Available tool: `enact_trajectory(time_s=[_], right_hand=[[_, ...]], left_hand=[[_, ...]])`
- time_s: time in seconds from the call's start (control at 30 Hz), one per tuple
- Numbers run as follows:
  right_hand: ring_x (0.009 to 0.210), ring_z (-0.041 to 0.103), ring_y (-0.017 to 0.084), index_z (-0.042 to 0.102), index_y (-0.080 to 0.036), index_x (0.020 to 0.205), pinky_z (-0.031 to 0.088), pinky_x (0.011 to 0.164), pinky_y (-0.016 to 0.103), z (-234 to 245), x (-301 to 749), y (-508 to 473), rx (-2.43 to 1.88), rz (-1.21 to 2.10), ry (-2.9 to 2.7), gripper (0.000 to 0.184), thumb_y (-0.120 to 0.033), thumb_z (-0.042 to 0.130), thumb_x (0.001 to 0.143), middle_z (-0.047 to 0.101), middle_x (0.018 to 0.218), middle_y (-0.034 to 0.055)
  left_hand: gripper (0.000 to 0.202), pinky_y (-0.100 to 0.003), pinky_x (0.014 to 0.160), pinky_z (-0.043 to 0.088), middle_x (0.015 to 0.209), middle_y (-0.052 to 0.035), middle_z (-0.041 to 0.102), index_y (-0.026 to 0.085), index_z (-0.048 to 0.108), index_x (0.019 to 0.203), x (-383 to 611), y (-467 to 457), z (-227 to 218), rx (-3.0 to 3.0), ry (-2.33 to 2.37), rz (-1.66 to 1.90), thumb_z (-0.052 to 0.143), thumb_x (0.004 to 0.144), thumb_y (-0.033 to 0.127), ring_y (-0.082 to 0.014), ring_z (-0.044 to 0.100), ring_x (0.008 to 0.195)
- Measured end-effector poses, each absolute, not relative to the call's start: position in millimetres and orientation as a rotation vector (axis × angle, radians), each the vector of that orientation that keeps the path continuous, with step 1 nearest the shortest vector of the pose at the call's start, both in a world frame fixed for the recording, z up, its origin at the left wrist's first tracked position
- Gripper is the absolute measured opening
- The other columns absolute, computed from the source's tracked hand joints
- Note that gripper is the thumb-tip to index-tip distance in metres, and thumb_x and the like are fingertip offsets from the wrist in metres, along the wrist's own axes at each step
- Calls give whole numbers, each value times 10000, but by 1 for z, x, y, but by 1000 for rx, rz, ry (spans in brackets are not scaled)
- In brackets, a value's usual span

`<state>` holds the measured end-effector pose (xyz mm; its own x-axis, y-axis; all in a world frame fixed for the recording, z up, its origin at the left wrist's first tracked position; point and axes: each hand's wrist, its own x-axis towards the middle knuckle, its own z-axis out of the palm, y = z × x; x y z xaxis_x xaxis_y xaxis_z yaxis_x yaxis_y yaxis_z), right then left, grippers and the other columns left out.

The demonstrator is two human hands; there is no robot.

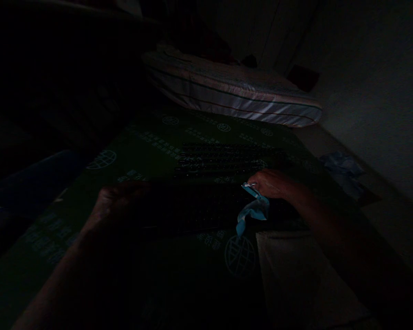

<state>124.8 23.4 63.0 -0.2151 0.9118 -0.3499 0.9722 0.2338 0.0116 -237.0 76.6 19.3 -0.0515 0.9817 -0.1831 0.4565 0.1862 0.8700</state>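
Observation:
The scene is very dark. My right hand [266, 182] is closed on a small shiny metal tool [249, 184] whose exact kind I cannot make out. A twisted light-blue cloth strip [256, 210] hangs from the tool. Under and between my hands lies a long dark piece [199, 206] with rows of small pale dots, its material unclear. At its left end is my left hand [115, 195], its fingers lost in shadow. Beyond it lies a similar dark piece [223, 160] with dotted rows.
Everything lies on a green board [179, 256] printed with white globes and lettering. A flat brownish sheet [296, 270] is beneath my right forearm. At the back is a striped cloth-covered cushion or mattress [241, 91]. Crumpled pale plastic [342, 167] lies right, by the wall [375, 91].

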Motion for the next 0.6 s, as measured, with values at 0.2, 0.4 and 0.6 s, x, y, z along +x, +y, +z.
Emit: enact_trajectory(time_s=[0.2, 0.4, 0.6], right_hand=[[539, 488, 85, 641, -187, 712, 249, 486, 211, 63, 125, 21, 1774, -343, 2254, 215, -200, 445, 797, 601, 643, 9], [567, 517, 99, 650, -186, 729, 257, 501, 221, 64, 128, 19, 1770, -303, 2213, 207, -171, 450, 780, 621, 664, 28], [554, 512, 95, 640, -187, 711, 254, 486, 218, 64, 129, 15, 1792, -322, 2233, 211, -189, 443, 787, 611, 646, 15]], left_hand=[[425, -261, 562, 500, 773, -24, 703, 207, 683, 839, -241, 79, 13, 1404, 1616, 819, 680, 501, 464, -226, 638, 723], [440, -263, 542, 498, 770, -23, 703, 213, 677, 860, -240, 80, 13, 1383, 1636, 797, 687, 500, 467, -228, 641, 706], [451, -285, 556, 516, 797, -33, 710, 215, 679, 853, -241, 83, 12, 1387, 1656, 783, 686, 483, 474, -251, 652, 736]])
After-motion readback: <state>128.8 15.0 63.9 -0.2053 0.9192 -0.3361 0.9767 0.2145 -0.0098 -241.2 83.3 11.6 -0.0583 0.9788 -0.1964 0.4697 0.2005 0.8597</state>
